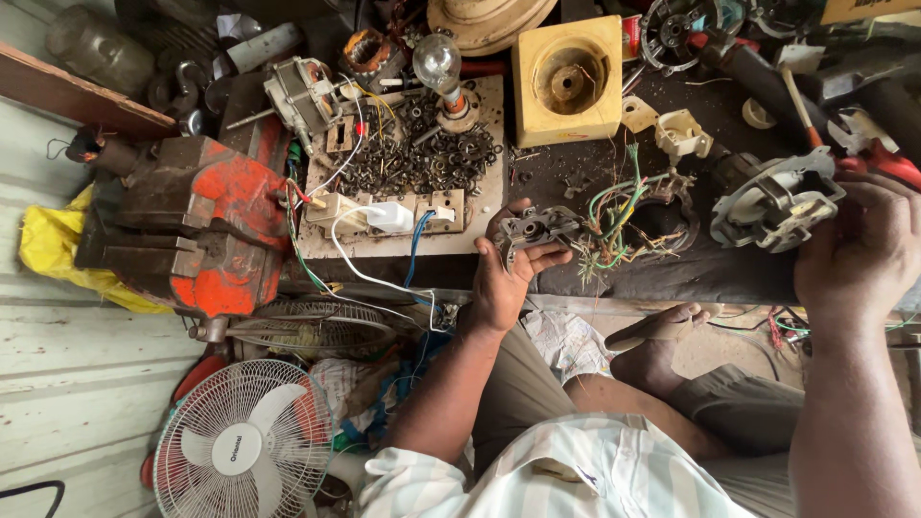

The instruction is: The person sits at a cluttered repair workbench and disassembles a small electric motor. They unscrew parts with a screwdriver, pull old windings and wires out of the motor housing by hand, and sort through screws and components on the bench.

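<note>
left hand (507, 270) raised, fingers curled in a grip, right hand (857, 251) cupped, forearms extended

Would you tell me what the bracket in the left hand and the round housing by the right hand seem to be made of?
The bracket looks like cast metal: dull grey, grimy. The round housing seems lighter cast metal, possibly aluminium: pale silvery, matte, thin ribs.
</note>
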